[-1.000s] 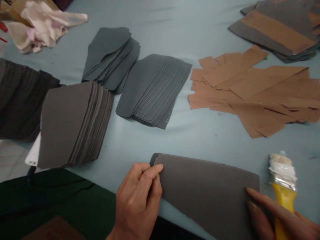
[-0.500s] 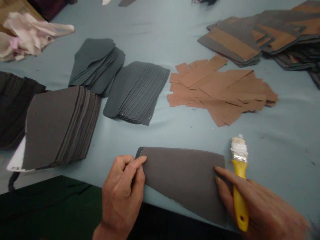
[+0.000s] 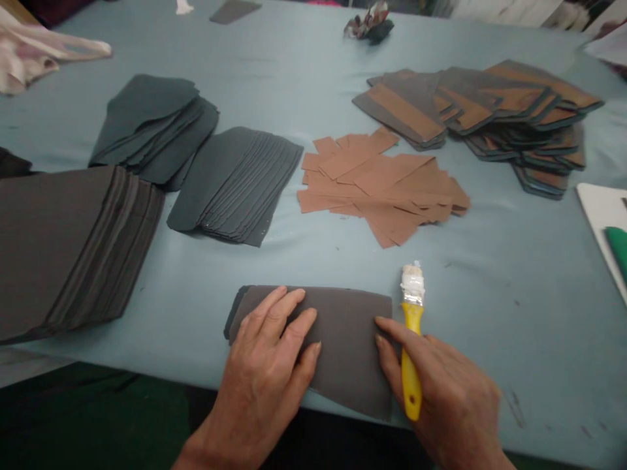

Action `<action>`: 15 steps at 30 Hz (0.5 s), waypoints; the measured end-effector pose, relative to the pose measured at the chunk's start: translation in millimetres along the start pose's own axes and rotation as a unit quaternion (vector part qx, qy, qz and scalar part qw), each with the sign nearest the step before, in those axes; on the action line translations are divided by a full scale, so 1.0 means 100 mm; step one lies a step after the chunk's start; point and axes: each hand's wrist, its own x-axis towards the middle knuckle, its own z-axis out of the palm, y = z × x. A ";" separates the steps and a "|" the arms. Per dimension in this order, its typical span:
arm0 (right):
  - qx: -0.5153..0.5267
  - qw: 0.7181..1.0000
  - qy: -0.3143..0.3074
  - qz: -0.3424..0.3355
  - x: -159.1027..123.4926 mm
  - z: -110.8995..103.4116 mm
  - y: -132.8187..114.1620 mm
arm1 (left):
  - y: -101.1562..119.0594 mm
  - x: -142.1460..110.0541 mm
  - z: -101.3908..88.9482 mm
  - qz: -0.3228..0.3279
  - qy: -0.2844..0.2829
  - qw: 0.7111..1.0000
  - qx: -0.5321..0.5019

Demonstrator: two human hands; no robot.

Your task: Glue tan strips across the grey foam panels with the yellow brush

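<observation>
A dark grey foam-like sheet [image 3: 347, 339] lies at the near edge of the blue-grey table [image 3: 514, 274], its lower corner reaching over that edge. My left hand [image 3: 262, 365] rests flat on the sheet's left half, fingers spread a little. My right hand [image 3: 435, 385] touches the sheet's right edge with its fingertips. A yellow-handled brush [image 3: 410, 333] with white crusted bristles runs through that hand, bristles pointing away from me. The handle seems held in the hand, with the thumb and fingers on either side of it.
Stacks of grey cut pieces [image 3: 235, 186] lie beyond my hands, and a taller dark stack [image 3: 73, 248] sits at the left. Loose tan strips [image 3: 382, 189] and tan-banded pieces [image 3: 480, 111] spread to the right. A white board [image 3: 605, 228] lies at the right edge.
The view has tilted up, showing more of the far table. My left hand has gone from pinching the sheet's left edge to lying flat on it. My right hand has moved closer.
</observation>
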 end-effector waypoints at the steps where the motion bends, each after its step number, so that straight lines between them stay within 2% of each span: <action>1: 0.001 1.000 0.004 0.003 0.01 0.00 0.00 | -0.02 -0.02 0.01 -0.001 0.001 1.000 0.000; 9: 0.018 1.000 0.011 0.006 -0.04 0.02 0.01 | -0.01 -0.09 0.02 -0.029 0.009 1.000 -0.005; 15: 0.036 0.997 0.068 -0.006 -0.02 -0.04 -0.01 | -0.01 -0.12 0.07 -0.039 0.021 0.999 -0.022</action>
